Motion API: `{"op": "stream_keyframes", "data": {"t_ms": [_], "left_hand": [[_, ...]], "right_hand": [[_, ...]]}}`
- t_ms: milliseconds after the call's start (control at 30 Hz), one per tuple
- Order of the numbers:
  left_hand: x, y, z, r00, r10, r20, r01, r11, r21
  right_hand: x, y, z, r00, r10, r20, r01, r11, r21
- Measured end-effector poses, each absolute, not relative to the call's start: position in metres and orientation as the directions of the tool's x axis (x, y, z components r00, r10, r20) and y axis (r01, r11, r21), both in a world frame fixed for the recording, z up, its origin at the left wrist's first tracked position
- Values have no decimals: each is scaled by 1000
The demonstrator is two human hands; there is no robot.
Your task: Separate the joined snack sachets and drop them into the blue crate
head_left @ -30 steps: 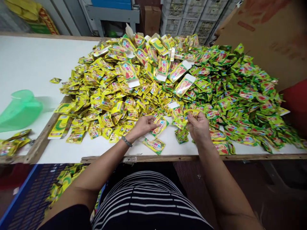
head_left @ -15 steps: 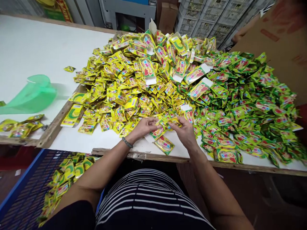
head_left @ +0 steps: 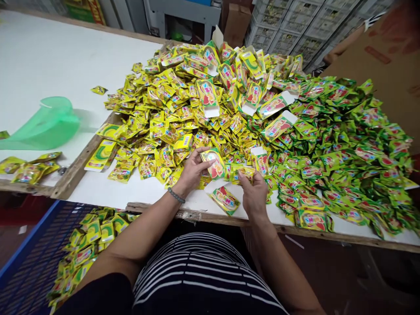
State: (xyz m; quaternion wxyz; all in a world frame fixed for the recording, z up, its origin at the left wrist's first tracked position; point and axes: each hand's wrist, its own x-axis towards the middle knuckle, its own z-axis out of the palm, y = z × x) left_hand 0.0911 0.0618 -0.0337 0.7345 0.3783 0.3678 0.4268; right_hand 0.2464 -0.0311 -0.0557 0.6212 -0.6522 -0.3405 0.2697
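A small box (head_left: 215, 165) is held upright near the centre of the frame, its printed face turned toward the camera. It is pinched by the left hand (head_left: 191, 173) between thumb and fingers; the forearm is angled in from the lower left, with a bracelet (head_left: 176, 195) worn at the wrist. By the right hand (head_left: 256, 194), raised from the lower right, a yellow sachet (head_left: 245, 174) is gripped between thumb and fingertips. Between and below the hands, a second box (head_left: 226, 200) is laid on the white desk (head_left: 49, 39). Beyond, the desk is covered by yellow sachets (head_left: 164, 94) toward the left and green sachets (head_left: 334, 131) toward the right, topped with boxes. A green scoop (head_left: 49, 127) is seen at left, a blue basket (head_left: 36, 253) at lower left, and stacked crates (head_left: 285, 30) at upper right, beside a large carton (head_left: 370, 83).
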Motion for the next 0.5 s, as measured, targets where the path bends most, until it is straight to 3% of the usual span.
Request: {"op": "stream_keyframes", "data": {"t_ms": [100,200,367,500], "left_hand": [[92,61,-37,435,870,-231,-283,376,883],[91,65,-42,423,880,-218,-234,338,912],[91,70,-40,225,959,-172,-406,252,878],[92,66,-38,335,921,-197,-445,339,829]], "right_hand": [[245,-22,-59,660,745,99,184,-33,-982],[254,-18,-53,686,720,104,148,2,-989],[259,-37,-44,630,774,68,-36,116,-993],[248,-43,-52,672,740,-6,-98,82,-992]]}}
